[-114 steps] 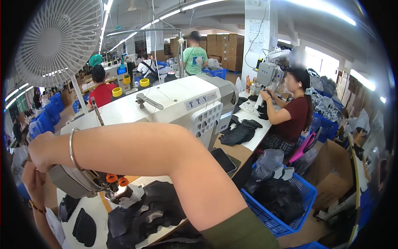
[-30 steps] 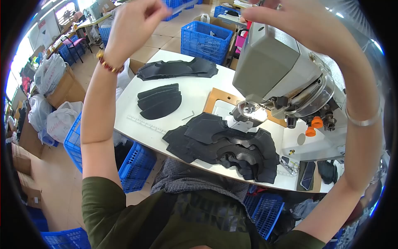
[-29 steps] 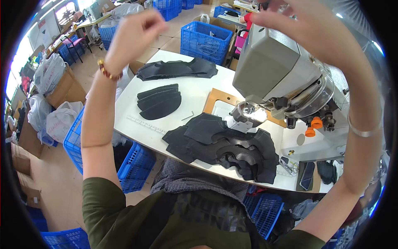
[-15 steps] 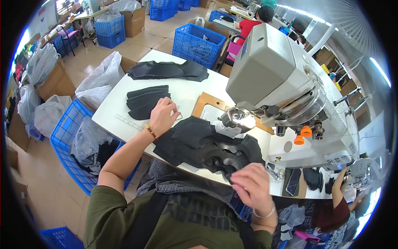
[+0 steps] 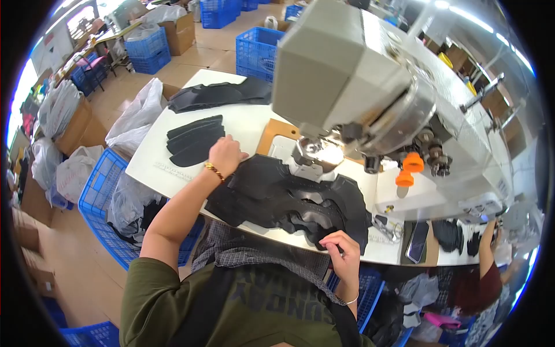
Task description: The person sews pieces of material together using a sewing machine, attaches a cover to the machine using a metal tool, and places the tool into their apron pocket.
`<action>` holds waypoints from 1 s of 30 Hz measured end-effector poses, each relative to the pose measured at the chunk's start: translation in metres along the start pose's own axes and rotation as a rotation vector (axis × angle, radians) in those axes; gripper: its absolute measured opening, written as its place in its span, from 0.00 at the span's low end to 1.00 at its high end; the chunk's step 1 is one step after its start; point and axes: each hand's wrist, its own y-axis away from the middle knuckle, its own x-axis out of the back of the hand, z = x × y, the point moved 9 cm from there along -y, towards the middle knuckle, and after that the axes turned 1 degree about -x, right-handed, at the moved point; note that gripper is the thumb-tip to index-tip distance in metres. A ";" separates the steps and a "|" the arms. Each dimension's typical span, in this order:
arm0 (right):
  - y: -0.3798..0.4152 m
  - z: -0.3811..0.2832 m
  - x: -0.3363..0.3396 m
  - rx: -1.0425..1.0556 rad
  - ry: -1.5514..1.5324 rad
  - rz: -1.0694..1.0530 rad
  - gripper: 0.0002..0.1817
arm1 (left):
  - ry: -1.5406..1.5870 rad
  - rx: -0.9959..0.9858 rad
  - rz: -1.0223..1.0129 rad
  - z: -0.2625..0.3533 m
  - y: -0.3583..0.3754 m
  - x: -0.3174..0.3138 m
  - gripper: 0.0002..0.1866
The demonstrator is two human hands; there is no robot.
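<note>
A bundle of black cut pieces (image 5: 260, 188) with curved edges lies at the table's front, overlapping in layers. At its upper left edge is my left hand (image 5: 226, 156), back upward, thumb and fingers apart, holding nothing that I can see. My right hand (image 5: 342, 254) is at the bundle's front edge, fingertips pinched together on a black piece. Beyond my left hand, several smaller black pieces (image 5: 196, 141) are fanned out. The sewing machine (image 5: 341, 69) stands over the table, its lit needle area (image 5: 318, 151) just behind the bundle.
Another black stack (image 5: 222, 93) lies at the table's far side. A clear ruler (image 5: 173, 171) is near the left edge. Scissors (image 5: 388, 228) and a phone (image 5: 417, 242) lie at right. A blue crate (image 5: 98, 199) stands at left. Another person's arm (image 5: 487, 248) shows at far right.
My left hand has come down toward the bundle's upper edge. My right hand has closed its fingers at the front edge. The view has shifted, with the machine appearing larger and farther left.
</note>
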 end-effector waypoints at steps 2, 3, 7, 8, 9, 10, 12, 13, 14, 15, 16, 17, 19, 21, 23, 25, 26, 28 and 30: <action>0.006 0.005 0.007 -0.008 0.011 0.015 0.05 | 0.003 0.014 -0.065 -0.002 0.006 0.008 0.17; 0.008 0.007 0.011 -0.024 0.014 0.031 0.05 | 0.039 -0.032 -0.080 -0.004 0.010 0.009 0.16; 0.013 0.016 0.018 -0.069 0.005 0.064 0.03 | 0.000 -0.115 -0.078 -0.009 0.014 -0.003 0.11; 0.013 0.016 0.016 -0.070 -0.004 0.065 0.02 | -0.036 -0.142 -0.041 -0.007 0.015 -0.001 0.09; 0.013 0.016 0.015 -0.079 -0.010 0.068 0.02 | -0.040 -0.145 -0.051 -0.006 0.013 -0.002 0.09; 0.011 0.012 0.011 -0.058 -0.023 0.053 0.02 | -0.094 -0.172 -0.130 0.000 0.010 -0.002 0.08; 0.007 0.002 0.002 -0.011 -0.034 0.022 0.02 | -0.133 -0.230 -0.171 0.000 0.007 -0.007 0.09; 0.004 -0.003 -0.002 -0.015 -0.044 0.016 0.02 | -0.140 -0.223 -0.179 -0.005 0.005 -0.011 0.09; 0.001 -0.011 -0.007 0.016 -0.041 -0.006 0.02 | -0.134 -0.234 -0.175 -0.007 0.002 -0.012 0.07; -0.002 -0.018 -0.012 0.047 -0.037 -0.027 0.01 | -0.127 -0.246 -0.171 -0.008 0.001 -0.013 0.05; -0.004 -0.022 -0.017 0.062 -0.037 -0.052 0.01 | -0.130 -0.238 -0.191 -0.009 0.000 -0.012 0.06; -0.007 -0.024 -0.022 0.060 -0.041 -0.053 0.01 | -0.133 -0.236 -0.194 -0.007 0.000 -0.010 0.06; -0.013 -0.032 -0.036 0.088 -0.053 -0.110 0.01 | -0.068 -0.247 -0.191 -0.004 0.002 -0.005 0.05; -0.019 -0.034 -0.046 0.081 -0.056 -0.136 0.01 | 0.012 -0.256 -0.173 -0.005 0.002 -0.004 0.06; -0.024 -0.041 -0.058 0.129 -0.051 -0.191 0.01 | 0.091 -0.265 -0.153 -0.008 0.003 -0.006 0.07; -0.030 -0.046 -0.065 0.157 -0.043 -0.202 0.01 | 0.033 -0.259 -0.150 -0.012 0.002 -0.010 0.04; -0.032 -0.050 -0.069 0.183 -0.037 -0.217 0.01 | 0.034 -0.260 -0.150 -0.011 0.001 -0.010 0.04; -0.036 -0.054 -0.075 0.212 -0.021 -0.232 0.01 | -0.030 -0.269 -0.189 -0.009 0.002 -0.013 0.06; -0.038 -0.056 -0.082 0.240 -0.007 -0.249 0.01 | -0.036 -0.258 -0.182 -0.007 0.003 -0.010 0.07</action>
